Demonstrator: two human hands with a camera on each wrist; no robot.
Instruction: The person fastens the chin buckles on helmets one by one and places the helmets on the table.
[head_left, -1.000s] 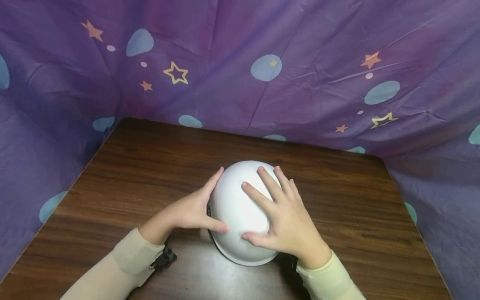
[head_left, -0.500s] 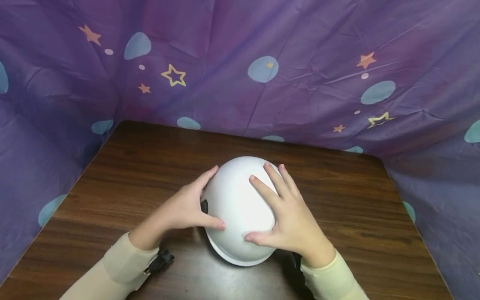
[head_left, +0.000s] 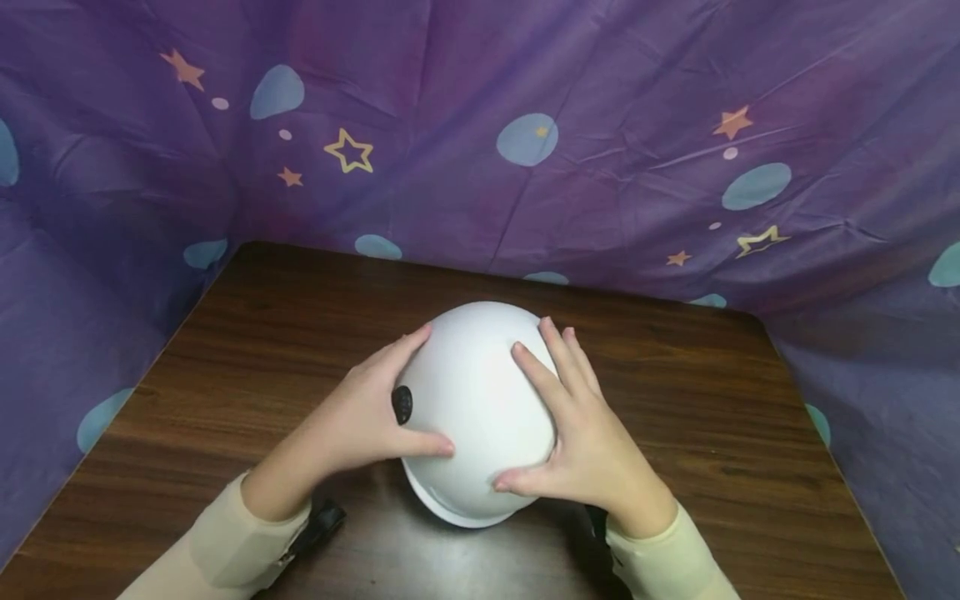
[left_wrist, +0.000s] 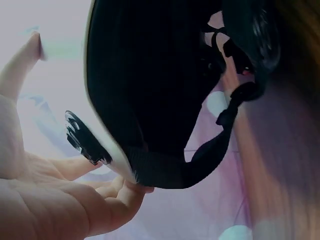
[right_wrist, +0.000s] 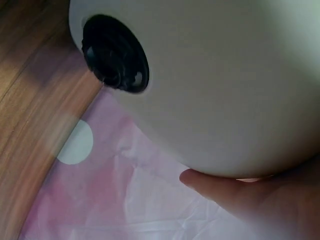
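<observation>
A smooth white helmet is held between both hands above the table, its dome toward the head camera. On its left side my left hand grips it, thumb on the shell and fingertips curled at the rim in the left wrist view. My right hand holds the opposite side with spread fingers and thumb. A round black knob shows beside the left palm, and another black knob appears in the right wrist view. Underneath, the left wrist view shows the dark lining and a hanging black strap.
The dark brown wooden table spreads around the helmet. A purple curtain with stars and blue spots stands behind it and along both sides. Black wrist devices, such as the left wrist mount, sit by the cuffs.
The helmet has shifted slightly left and away and has tilted, showing more of the left knob. My left hand has moved left with it, and the right fingers have slid toward the helmet's right edge.
</observation>
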